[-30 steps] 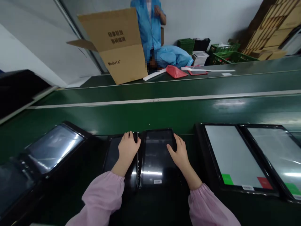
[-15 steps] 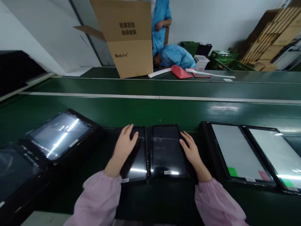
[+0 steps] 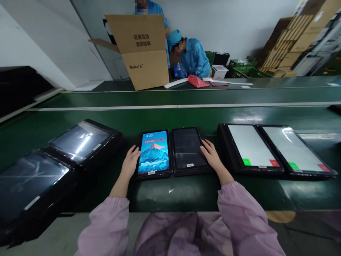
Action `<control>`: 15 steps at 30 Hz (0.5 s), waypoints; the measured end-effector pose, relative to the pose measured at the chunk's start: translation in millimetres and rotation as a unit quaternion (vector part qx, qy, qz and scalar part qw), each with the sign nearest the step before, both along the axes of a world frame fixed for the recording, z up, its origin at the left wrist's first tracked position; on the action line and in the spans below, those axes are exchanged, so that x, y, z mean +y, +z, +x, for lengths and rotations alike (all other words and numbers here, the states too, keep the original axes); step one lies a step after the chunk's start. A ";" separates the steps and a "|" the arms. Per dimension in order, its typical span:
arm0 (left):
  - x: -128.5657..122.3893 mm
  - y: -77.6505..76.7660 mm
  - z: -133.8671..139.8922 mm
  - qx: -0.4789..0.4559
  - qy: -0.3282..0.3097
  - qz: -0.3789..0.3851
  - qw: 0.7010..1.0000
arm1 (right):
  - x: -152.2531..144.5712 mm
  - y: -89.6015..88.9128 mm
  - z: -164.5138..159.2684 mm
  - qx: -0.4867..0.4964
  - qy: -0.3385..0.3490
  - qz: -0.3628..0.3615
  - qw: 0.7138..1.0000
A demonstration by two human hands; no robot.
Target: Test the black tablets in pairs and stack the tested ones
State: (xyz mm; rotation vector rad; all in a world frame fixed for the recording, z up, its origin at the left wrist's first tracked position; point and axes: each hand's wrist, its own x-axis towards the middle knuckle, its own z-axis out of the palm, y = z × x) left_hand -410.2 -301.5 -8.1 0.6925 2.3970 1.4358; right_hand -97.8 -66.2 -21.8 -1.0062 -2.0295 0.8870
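Two tablets lie side by side on the green conveyor in front of me. On the left tablet (image 3: 153, 153), the lit screen shows a mountain picture and the time 4:33. The right tablet (image 3: 188, 149) has a dark screen and a small white label near its bottom. My left hand (image 3: 131, 160) rests at the left tablet's outer edge, fingers stretched out and gripping nothing. At the right tablet's outer edge lies my right hand (image 3: 211, 153), its fingers apart and touching the side. The undersides of both hands are hidden.
Tablets with white screens (image 3: 252, 145) lie to the right on dark stacks. Dark-screened tablets (image 3: 82, 140) are at the left. Across the green conveyor (image 3: 186, 117) stand a cardboard box (image 3: 145, 67), a red bag (image 3: 197, 81) and two people in blue (image 3: 195, 58).
The left tablet's screen has lit up. My left hand has moved from over that tablet to its outer edge. My right hand stays beside the right tablet. The camera view has shifted.
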 end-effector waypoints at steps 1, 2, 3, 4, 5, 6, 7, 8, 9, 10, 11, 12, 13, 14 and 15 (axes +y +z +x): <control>-1.4 -0.4 -1.2 0.001 -0.014 -0.004 1.000 | 0.5 1.7 1.2 0.002 0.000 0.006 1.000; -4.8 -0.7 -1.9 0.004 -0.029 -0.010 1.000 | -0.6 3.9 3.5 0.005 0.001 0.013 1.000; -9.9 -1.0 -1.8 0.007 -0.045 -0.016 0.999 | -3.4 6.7 7.1 0.009 0.004 0.023 1.000; -16.2 -1.3 -1.0 0.009 -0.061 -0.023 0.998 | -8.1 10.1 11.8 0.012 0.011 0.035 0.999; -23.1 -1.4 0.7 0.012 -0.078 -0.032 0.996 | -14.6 13.8 17.2 0.013 0.022 0.048 0.999; -30.1 -1.5 3.2 0.014 -0.095 -0.042 0.994 | -22.4 17.6 22.9 0.012 0.036 0.062 0.997; -36.5 -1.3 6.4 0.017 -0.111 -0.052 0.992 | -31.1 21.3 28.4 0.009 0.053 0.074 0.996; -41.8 -0.9 10.1 0.020 -0.124 -0.062 0.990 | -39.9 24.6 33.2 0.004 0.070 0.086 0.994; -45.8 -0.2 14.1 0.024 -0.135 -0.071 0.988 | -48.0 27.3 36.8 -0.002 0.086 0.095 0.992; -48.3 0.9 18.0 0.028 -0.142 -0.078 0.986 | -54.7 29.5 39.1 -0.008 0.099 0.103 0.990; -49.4 2.4 21.6 0.032 -0.146 -0.084 0.985 | -59.4 31.0 39.8 -0.015 0.110 0.109 0.988; -49.1 4.2 24.5 0.036 -0.148 -0.089 0.984 | -61.8 32.1 38.9 -0.020 0.117 0.113 0.987; -48.0 6.2 26.9 0.039 -0.148 -0.095 0.984 | -61.8 32.8 36.5 -0.025 0.120 0.115 0.986; -46.2 8.1 28.6 0.040 -0.148 -0.100 0.983 | -59.6 33.2 33.0 -0.030 0.118 0.115 0.986; -44.1 9.7 29.9 0.041 -0.146 -0.105 0.983 | -55.4 33.4 28.7 -0.033 0.111 0.114 0.987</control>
